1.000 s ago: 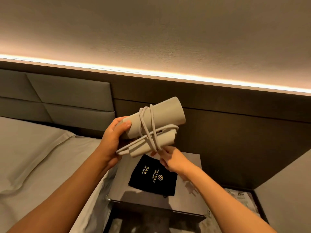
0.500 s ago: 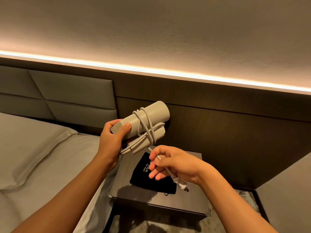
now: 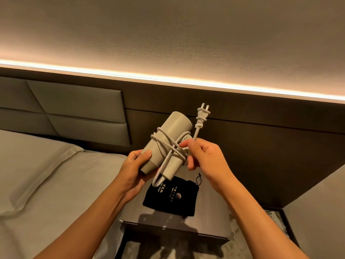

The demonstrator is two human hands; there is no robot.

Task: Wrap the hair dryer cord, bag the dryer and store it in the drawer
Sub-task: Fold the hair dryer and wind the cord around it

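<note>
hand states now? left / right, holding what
Left hand: closed on the hair dryer body.
Right hand: closed, pinching the cord below the plug.

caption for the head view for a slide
Left hand steadies hair dryer; right hand holds cord near plug.

A: What can't you make out?

B: The gold lettering on the black bag [image 3: 170, 196] is too small to read, and the hair dryer [image 3: 166, 144] covers its upper corner.

A: And the dryer itself?

B: Its rear end sits hidden in the left hand [image 3: 133, 170]. The right hand [image 3: 204, 158] covers the far side of the cord [image 3: 169, 146] loops.

A: The bench [image 3: 209, 220]?

B: Both forearms hide its sides. No drawer front shows. The bed [image 3: 46, 180] runs off the left edge.
</note>
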